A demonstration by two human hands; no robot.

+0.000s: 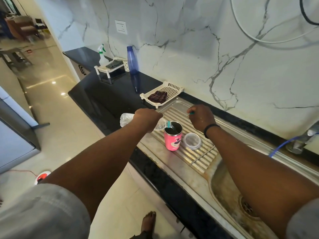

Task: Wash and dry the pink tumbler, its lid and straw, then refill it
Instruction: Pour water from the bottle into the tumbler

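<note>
Forearms reach to the tumbler [172,137]: left hand [148,117] grips the tilted bottle [126,119], pouring; right hand [201,117] pinches its cap [192,113]. Pour slowly, neck over rim.

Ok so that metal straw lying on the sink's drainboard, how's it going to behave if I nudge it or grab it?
The metal straw looks rigid, so it probably won't bend. It lies across the drainboard ridges, so a nudge may roll it toward the basin. Smooth and thin, likely slippery to pinch.
</note>
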